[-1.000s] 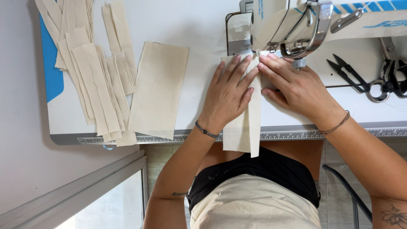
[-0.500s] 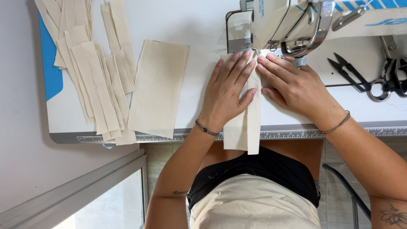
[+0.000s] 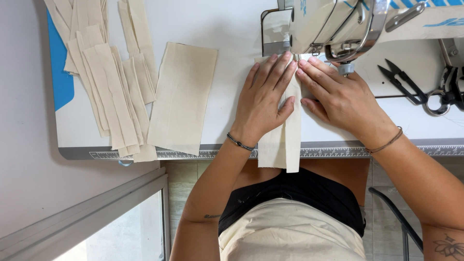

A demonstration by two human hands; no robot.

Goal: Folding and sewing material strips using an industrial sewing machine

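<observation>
My left hand (image 3: 266,101) lies flat, fingers spread, on a narrow cream fabric strip (image 3: 285,145) that runs from the sewing machine (image 3: 338,24) down over the table's front edge. My right hand (image 3: 338,96) presses the same strip from the right, its fingertips right at the machine's presser foot. Both hands' fingertips meet just below the needle area, which the machine head hides. The strip's lower end hangs free over my lap.
A wider cream fabric panel (image 3: 181,96) lies left of my hands. Further left is a pile of several cream strips (image 3: 104,82) over a blue sheet (image 3: 60,72). Black thread snips (image 3: 401,84) and scissors (image 3: 442,96) lie at the right. A ruler (image 3: 193,153) edges the white table.
The strip has been drawn a little further toward the machine, so less of it hangs over the table edge. Both hands have crept forward with it.
</observation>
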